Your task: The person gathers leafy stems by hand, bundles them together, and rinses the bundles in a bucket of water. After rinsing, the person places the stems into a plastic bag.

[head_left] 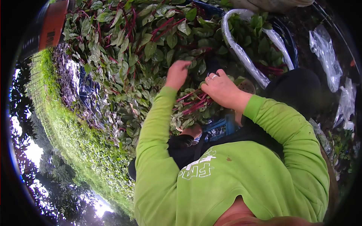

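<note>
Leafy greens with purple-red stems, looking like Malabar spinach point(151, 49), are heaped in front of me. My right hand point(221, 89), with rings on a finger, has its fingers curled over a bunch of these greens point(194, 103). The bunch's cut-looking stems show just below that hand, lying towards my lap. Slightly to the left and higher, my left hand point(178, 74) is over the heap with bent fingers. It is blurred, and whether it pinches a leaf or stem cannot be made out.
A plastic-edged container point(241, 45) holds more greens at upper right. Crumpled clear plastic point(326, 56) lies on the ground at right. Blue plastic point(226, 126) shows between my legs. An orange and black object point(52, 24) stands at upper left. Green planting point(86, 150) runs along the left.
</note>
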